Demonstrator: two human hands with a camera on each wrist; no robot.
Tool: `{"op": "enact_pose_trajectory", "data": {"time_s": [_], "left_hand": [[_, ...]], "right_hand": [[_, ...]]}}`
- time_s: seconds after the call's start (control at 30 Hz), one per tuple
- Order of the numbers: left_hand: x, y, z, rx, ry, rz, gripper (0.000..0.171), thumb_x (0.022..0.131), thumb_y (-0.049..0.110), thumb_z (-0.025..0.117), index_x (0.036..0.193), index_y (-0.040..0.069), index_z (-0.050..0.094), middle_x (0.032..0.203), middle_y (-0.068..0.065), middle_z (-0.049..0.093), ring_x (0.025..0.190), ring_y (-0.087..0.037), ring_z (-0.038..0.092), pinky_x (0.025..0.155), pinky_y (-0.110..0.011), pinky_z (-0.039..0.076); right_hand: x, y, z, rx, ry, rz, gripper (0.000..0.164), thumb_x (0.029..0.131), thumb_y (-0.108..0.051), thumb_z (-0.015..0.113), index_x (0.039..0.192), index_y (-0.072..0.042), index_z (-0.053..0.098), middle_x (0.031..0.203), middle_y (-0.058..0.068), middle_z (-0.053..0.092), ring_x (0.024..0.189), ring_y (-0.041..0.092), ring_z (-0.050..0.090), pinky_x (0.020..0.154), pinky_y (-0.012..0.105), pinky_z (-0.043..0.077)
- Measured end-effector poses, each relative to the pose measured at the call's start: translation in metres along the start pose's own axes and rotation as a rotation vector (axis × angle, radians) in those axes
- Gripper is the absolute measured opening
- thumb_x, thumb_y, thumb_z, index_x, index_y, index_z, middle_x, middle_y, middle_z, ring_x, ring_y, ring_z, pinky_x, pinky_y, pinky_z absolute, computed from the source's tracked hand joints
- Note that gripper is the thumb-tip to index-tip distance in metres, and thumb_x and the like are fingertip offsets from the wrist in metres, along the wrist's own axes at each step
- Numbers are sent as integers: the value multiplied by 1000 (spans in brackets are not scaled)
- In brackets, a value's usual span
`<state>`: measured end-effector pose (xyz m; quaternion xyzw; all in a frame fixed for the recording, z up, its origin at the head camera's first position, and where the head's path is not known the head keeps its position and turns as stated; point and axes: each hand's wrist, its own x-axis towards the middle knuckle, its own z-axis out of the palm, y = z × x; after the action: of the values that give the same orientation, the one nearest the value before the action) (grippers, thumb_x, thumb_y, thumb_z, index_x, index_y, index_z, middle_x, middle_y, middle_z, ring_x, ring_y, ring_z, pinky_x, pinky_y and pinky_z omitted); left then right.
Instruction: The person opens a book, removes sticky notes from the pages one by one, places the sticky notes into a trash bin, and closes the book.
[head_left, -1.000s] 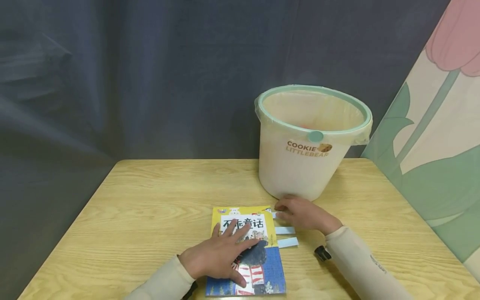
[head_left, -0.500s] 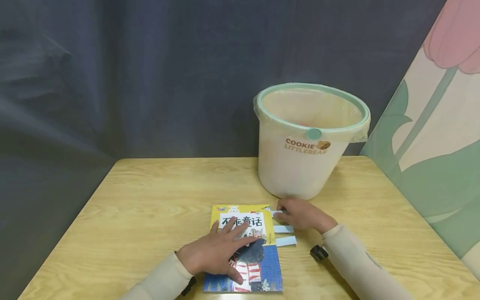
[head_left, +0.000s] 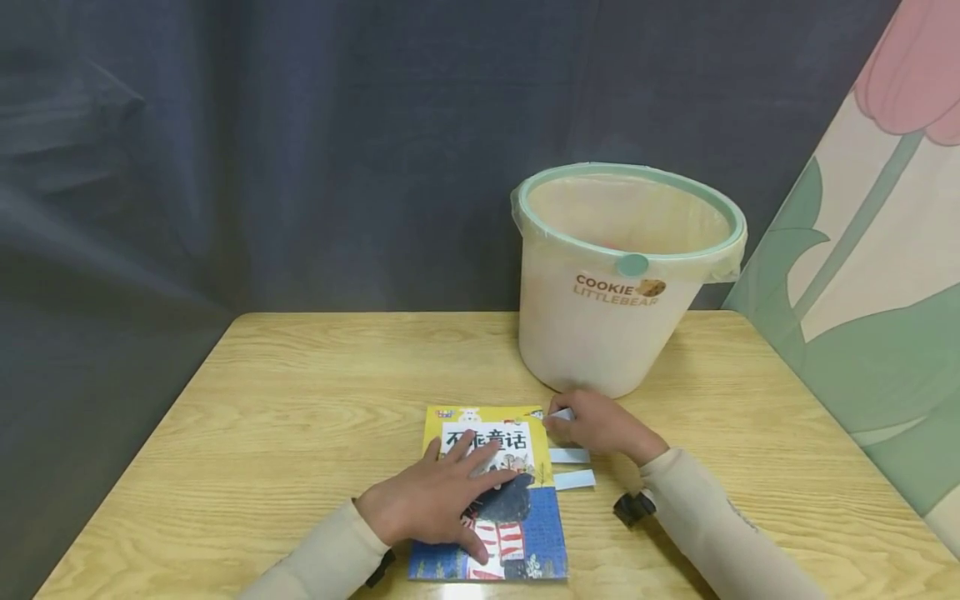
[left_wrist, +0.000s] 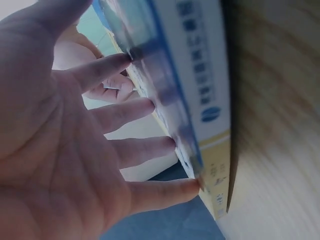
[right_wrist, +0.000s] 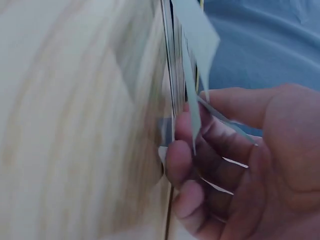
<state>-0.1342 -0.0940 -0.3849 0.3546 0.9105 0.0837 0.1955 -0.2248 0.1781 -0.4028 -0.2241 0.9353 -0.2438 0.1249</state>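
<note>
A thin picture book [head_left: 546, 533] with a yellow and blue cover lies closed on the table. My left hand [head_left: 431, 507] rests on its cover with fingers spread; in the left wrist view the fingertips [left_wrist: 165, 146] press near the spine [left_wrist: 202, 75]. Three pale paper strips stick out of the book's right edge. My right hand [head_left: 606, 427] pinches the uppermost strip [head_left: 562, 414] between thumb and fingers, right at the book's edge. Below that hand lie the middle strip [head_left: 569, 456] and the lowest strip [head_left: 574, 479]. In the right wrist view the pinched strip [right_wrist: 227, 121] runs across the curled fingers.
A white bin [head_left: 592, 333] with a green rim and a plastic liner stands behind my right hand, close to it. The wooden table [head_left: 300, 400] reaches back to a dark curtain [head_left: 360, 167]. A flower-patterned panel [head_left: 885, 275] borders the right side.
My right hand has tightened on the uppermost strip, whose outer end now shows raised between thumb and fingers. My left hand keeps its place on the book.
</note>
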Motion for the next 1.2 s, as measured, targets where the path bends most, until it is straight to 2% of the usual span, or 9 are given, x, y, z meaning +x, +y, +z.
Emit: {"op": "enact_pose_trajectory", "data": {"time_s": [0.17, 0.3, 0.43, 0.5, 0.63, 0.73, 0.83, 1.0, 1.2], "left_hand": [[-3, -1, -9, 25, 26, 0, 82, 80, 65, 65, 153, 40, 34, 165, 2, 26, 154, -32, 19, 116, -63, 29], [-8, -1, -18, 45, 64, 2, 71, 86, 61, 61, 150, 37, 41, 162, 2, 34, 154, -32, 22, 115, -63, 31], [-7, 0, -19, 68, 95, 34, 61, 92, 57, 57, 149, 36, 44, 160, 1, 38, 153, -32, 24, 115, -63, 32], [-5, 2, -19, 98, 116, 62, 57, 96, 54, 56, 148, 35, 45, 159, 1, 39, 153, -32, 25, 115, -61, 33], [1, 9, -19, 218, 197, 128, 47, 101, 43, 55, 146, 31, 48, 155, 2, 43, 151, -30, 29, 114, -56, 37], [4, 17, -20, 312, 276, 201, 48, 97, 24, 64, 143, 27, 50, 151, 3, 47, 147, -27, 36, 113, -50, 41], [5, 27, -22, 390, 354, 281, 54, 93, 13, 67, 142, 27, 50, 150, 4, 48, 143, -23, 42, 113, -44, 43], [8, 43, -26, 473, 459, 367, 50, 97, 21, 66, 142, 29, 47, 149, 6, 48, 139, -20, 45, 111, -40, 44], [13, 46, -20, 532, 468, 390, 54, 92, 21, 71, 140, 31, 48, 148, 6, 47, 148, -27, 34, 112, -44, 43]], "right_hand": [[2, -1, -1, 96, 39, 17, 15, 95, -23, 65, 82, -18, 69, 60, -6, 55, 54, 10, 49, 55, 28, 43], [2, -4, -2, 118, 71, 8, 16, 95, -25, 66, 81, -19, 70, 58, -7, 53, 50, 10, 45, 52, 28, 41], [1, -4, -3, 133, 79, 11, 15, 95, -25, 66, 81, -20, 70, 64, -5, 55, 55, 12, 46, 54, 29, 41], [1, -4, -4, 146, 79, 9, 14, 95, -25, 65, 82, -21, 70, 69, -3, 58, 59, 13, 48, 57, 29, 42], [2, -4, -6, 223, 75, 15, 12, 95, -24, 65, 85, -19, 71, 77, 1, 64, 66, 15, 55, 60, 29, 45], [2, -6, -9, 316, 68, 38, 13, 95, -23, 64, 88, -15, 71, 80, 5, 67, 71, 20, 61, 61, 29, 46], [1, -11, -13, 387, 72, 61, 14, 95, -23, 63, 90, -12, 71, 85, 6, 68, 77, 24, 63, 64, 28, 46], [0, -20, -17, 488, 88, 78, 16, 95, -25, 64, 92, -10, 68, 90, 10, 67, 82, 27, 61, 64, 27, 46], [-1, -28, -18, 586, 104, 87, 17, 95, -25, 66, 97, -8, 65, 85, 6, 68, 82, 30, 62, 62, 28, 47]]}}
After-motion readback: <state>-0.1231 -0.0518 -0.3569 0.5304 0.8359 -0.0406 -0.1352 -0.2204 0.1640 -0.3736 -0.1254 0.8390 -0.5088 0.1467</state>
